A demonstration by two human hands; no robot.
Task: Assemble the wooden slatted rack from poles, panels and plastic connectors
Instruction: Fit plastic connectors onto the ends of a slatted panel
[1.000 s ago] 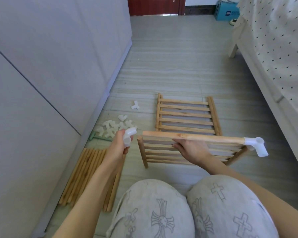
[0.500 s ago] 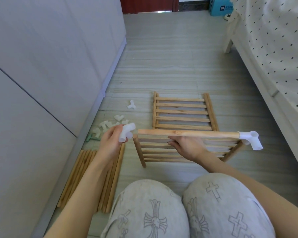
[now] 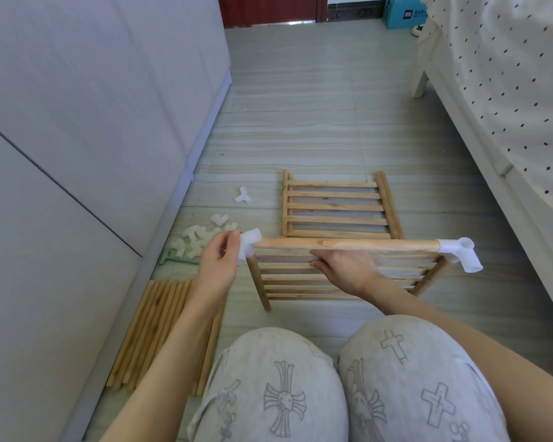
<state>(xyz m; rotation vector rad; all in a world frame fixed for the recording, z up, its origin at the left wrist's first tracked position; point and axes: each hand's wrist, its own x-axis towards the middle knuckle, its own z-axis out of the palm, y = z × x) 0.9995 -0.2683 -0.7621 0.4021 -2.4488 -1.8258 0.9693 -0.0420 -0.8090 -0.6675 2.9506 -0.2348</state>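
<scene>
The left hand [image 3: 216, 266] is pinching a white connector [image 3: 249, 243] at the end of the pole [image 3: 348, 244] that the right hand [image 3: 348, 271] is gripping, whose far end is already capped, while loose poles [image 3: 154, 330], connectors [image 3: 198, 239] and panels [image 3: 336, 207] are lying unassembled around them, so most work looks left.

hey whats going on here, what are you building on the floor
A person sitting on the floor is putting together a wooden slatted rack. The right hand holds a pole level, with a white connector already on its far end. The left hand holds a second connector right at the pole's near end. Two slatted panels lie underneath and beyond, spare poles lie along the wall, and loose connectors sit in a small heap nearby.
</scene>
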